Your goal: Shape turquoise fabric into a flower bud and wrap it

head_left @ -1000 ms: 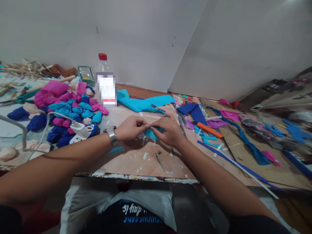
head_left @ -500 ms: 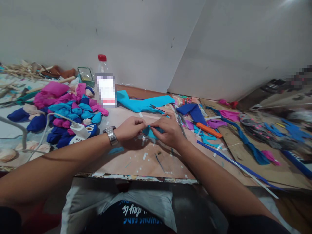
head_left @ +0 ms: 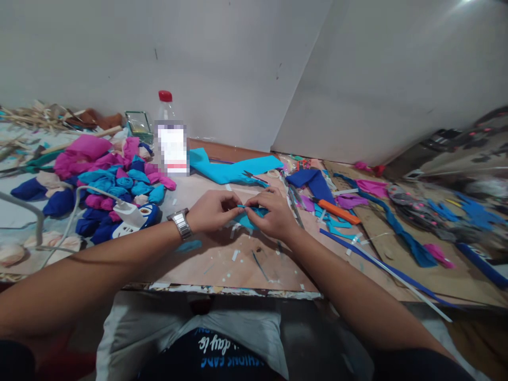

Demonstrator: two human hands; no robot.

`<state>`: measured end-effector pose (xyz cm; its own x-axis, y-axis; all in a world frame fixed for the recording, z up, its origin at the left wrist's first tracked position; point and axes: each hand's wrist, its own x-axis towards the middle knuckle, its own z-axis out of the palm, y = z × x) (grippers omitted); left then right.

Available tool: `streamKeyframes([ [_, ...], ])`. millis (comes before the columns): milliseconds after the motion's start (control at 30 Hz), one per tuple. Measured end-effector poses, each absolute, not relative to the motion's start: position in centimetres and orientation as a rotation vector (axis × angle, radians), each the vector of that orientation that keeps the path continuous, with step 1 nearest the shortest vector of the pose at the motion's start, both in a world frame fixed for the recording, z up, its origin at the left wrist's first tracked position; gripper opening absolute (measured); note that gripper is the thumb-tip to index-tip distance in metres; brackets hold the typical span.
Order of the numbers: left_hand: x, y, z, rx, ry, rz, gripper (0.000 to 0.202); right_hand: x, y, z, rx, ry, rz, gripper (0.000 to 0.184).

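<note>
In the head view, the left hand [head_left: 212, 210] and right hand [head_left: 271, 212] meet over the pale wooden tabletop [head_left: 238, 264], fingers curled narrow, both pinching one small folded piece of light-blue fabric [head_left: 249, 216] between fingertips; a silver metal wristwatch [head_left: 180, 224] sits on the left wrist; a long light-blue fabric strip [head_left: 232, 168] lies beyond.

Illumination is even and moderately dim, with a bright patch at the upper right corner; shadows are soft. Wide-angle distortion bends the edges; the right-hand clutter is blurred, the centre sharp.
</note>
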<state>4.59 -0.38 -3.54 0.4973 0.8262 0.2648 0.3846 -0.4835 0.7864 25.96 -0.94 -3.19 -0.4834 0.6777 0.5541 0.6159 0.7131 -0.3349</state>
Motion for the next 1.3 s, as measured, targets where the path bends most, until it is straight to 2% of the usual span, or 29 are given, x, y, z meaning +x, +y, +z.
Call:
streamKeyframes([
  [367,4.45,-0.47,-3.42,2.178,1.017,0.864,0.020,26.04,-1.00,-3.14,-0.966,-2.268,0.121,0.007],
  [567,4.48,-0.62,-3.22,2.246,0.986,0.852,0.026,26.02,-1.03,-3.04,-0.969,-2.324,0.137,0.010],
  [1100,4.67,-0.18,-3.66,2.121,1.041,0.758,0.038,26.05,-0.84,-3.28,-0.909,-2.252,0.105,0.005],
  [1300,4.81,-0.10,-3.74,1.913,0.999,0.762,0.028,26.14,-0.80,-3.25,-0.842,-2.285,0.016,0.006],
])
